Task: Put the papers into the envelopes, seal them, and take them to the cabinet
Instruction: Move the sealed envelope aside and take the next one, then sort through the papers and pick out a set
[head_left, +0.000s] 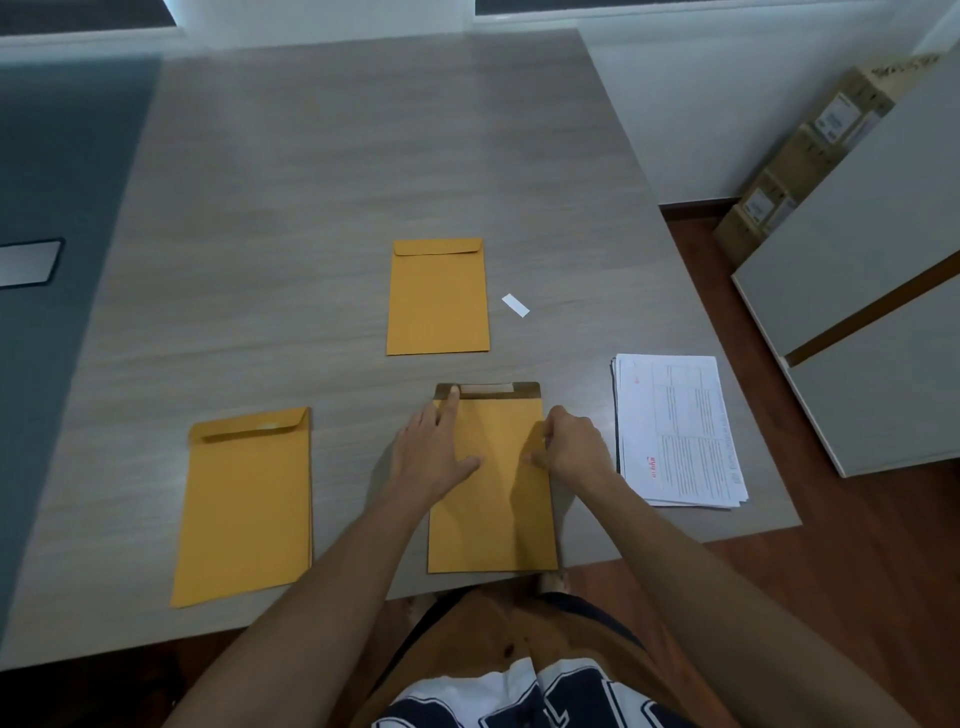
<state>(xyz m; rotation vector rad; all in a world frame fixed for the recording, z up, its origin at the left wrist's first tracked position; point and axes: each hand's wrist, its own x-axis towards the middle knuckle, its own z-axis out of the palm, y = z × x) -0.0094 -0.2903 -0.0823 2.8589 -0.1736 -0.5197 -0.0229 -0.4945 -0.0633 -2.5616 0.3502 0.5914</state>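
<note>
Left hand: my left hand (434, 452) lies flat on the near envelope (493, 519), fingers straight, the forefinger reaching up to the flap (519, 389); it holds nothing.
Right hand: my right hand (571, 447) is curled at that envelope's right edge and pinches it.
Near envelope: I see it at the table's (311, 208) front edge, its flap open and flat.
Papers: the stack of papers (680, 431) lies just right of my right hand.
Other envelopes: the far envelope (438, 301) has its flap down; the left envelope (247, 509) has its flap folded over.
White strip: a white strip (515, 304) lies beside the far envelope.
Cabinet: the white cabinet (857, 286) stands to the right of the table.
</note>
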